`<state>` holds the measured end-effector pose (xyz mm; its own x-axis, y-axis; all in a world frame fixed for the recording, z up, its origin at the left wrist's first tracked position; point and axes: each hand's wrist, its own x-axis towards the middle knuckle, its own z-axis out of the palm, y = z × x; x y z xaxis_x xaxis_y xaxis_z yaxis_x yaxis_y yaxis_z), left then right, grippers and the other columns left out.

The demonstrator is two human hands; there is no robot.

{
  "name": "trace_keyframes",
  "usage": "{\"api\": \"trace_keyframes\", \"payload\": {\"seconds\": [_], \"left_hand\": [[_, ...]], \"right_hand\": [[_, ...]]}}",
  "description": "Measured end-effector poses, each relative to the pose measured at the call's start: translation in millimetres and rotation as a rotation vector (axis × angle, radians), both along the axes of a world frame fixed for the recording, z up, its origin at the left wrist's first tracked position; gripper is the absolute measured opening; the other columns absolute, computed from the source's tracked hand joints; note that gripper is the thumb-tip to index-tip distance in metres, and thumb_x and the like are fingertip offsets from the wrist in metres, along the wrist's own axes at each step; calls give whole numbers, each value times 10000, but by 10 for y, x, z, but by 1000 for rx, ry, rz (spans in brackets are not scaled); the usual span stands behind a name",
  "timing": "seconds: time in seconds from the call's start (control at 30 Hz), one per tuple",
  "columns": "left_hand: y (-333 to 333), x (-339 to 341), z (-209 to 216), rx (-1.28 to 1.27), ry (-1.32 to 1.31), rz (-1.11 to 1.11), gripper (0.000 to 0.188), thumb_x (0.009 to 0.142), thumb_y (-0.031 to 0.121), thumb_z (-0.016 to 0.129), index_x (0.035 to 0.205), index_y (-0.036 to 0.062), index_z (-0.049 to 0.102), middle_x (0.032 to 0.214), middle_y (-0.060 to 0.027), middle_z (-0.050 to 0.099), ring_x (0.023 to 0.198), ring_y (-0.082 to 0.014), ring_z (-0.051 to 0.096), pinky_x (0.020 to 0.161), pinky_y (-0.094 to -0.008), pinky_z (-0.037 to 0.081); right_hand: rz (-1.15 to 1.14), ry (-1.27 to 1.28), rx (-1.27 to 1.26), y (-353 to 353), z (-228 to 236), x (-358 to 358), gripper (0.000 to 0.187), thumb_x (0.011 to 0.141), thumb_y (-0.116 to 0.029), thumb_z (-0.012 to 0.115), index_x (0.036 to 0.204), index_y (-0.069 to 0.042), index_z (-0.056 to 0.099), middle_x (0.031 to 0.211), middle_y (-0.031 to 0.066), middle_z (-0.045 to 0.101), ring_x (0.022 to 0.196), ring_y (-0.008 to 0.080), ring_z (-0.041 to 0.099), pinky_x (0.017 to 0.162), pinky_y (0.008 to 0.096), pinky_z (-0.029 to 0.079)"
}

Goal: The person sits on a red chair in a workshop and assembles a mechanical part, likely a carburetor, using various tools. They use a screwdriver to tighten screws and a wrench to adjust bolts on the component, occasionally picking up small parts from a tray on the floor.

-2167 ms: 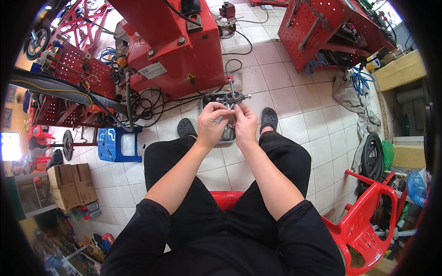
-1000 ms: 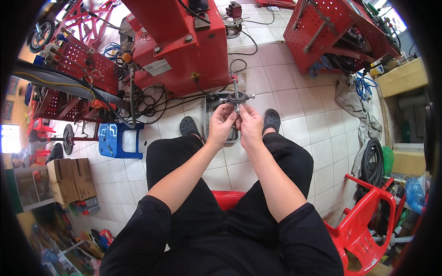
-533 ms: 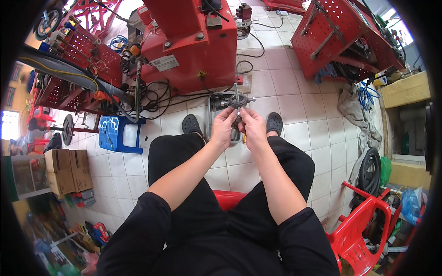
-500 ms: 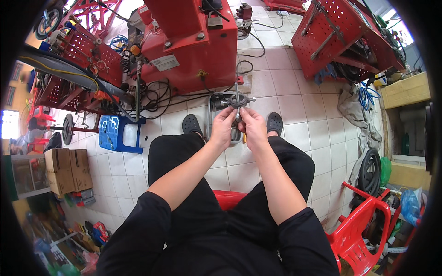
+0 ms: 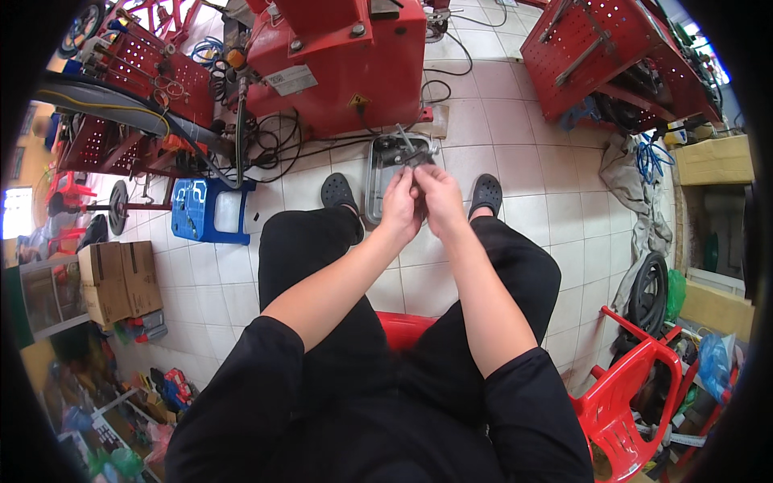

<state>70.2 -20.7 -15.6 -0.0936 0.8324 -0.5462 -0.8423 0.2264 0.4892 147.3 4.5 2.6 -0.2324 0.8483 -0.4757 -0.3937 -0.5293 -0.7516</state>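
Note:
My left hand (image 5: 400, 203) and my right hand (image 5: 440, 196) are held close together over a grey metal tray (image 5: 373, 193) on the floor. Between their fingertips they grip a dark metal part with a rod (image 5: 406, 141) that points up and to the left. The fingers hide most of that part, so its exact kind is unclear. Both hands have their fingers bent and closed round it. Inside the tray, past my fingertips, lie dark metal pieces (image 5: 390, 150).
A red machine (image 5: 338, 88) stands ahead, with black cables (image 5: 278, 153) across the tiles. On the left are a blue stool (image 5: 197, 213) and cardboard boxes (image 5: 121, 278). A red perforated cart (image 5: 580, 72), a tyre (image 5: 646, 294) and a red chair (image 5: 636, 402) are on the right.
The metal part has tilted: its rod, upright before, now leans left, and its ring is mostly covered by my fingers. My hands have drawn slightly closer together. The view has shifted a little.

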Motion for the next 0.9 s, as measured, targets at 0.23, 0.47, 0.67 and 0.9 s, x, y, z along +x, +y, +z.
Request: {"api": "trace_keyframes", "payload": {"seconds": [0.23, 0.47, 0.67, 0.9], "left_hand": [[48, -54, 155, 40, 5, -3, 95, 934, 193, 531, 971, 123, 583, 798, 25, 587, 612, -85, 500, 551, -226, 400], [91, -127, 129, 103, 48, -107, 155, 927, 263, 522, 999, 129, 547, 903, -11, 560, 794, -167, 520, 583, -333, 407], [89, -117, 174, 88, -5, -117, 91, 914, 182, 566, 979, 121, 584, 881, 2, 614, 793, -111, 569, 687, -265, 444], [77, -122, 184, 80, 25, -181, 131, 935, 236, 542, 987, 118, 567, 888, 3, 590, 825, -129, 535, 728, -304, 410]], "right_hand": [[77, -100, -20, 36, 273, 89, 162, 891, -169, 586, 997, -47, 582, 685, -26, 547, 473, 54, 452, 414, 209, 336], [100, -103, 11, 62, 358, 133, 147, 892, -203, 593, 965, -77, 578, 611, -52, 490, 435, 45, 415, 389, 201, 302], [84, -132, 13, 93, 299, 218, 222, 878, -201, 606, 994, -13, 594, 618, -28, 512, 444, 57, 426, 384, 219, 305], [65, -359, 178, 93, 231, 190, 257, 874, -202, 610, 951, 43, 623, 675, 12, 583, 502, 53, 461, 434, 226, 363]]}}
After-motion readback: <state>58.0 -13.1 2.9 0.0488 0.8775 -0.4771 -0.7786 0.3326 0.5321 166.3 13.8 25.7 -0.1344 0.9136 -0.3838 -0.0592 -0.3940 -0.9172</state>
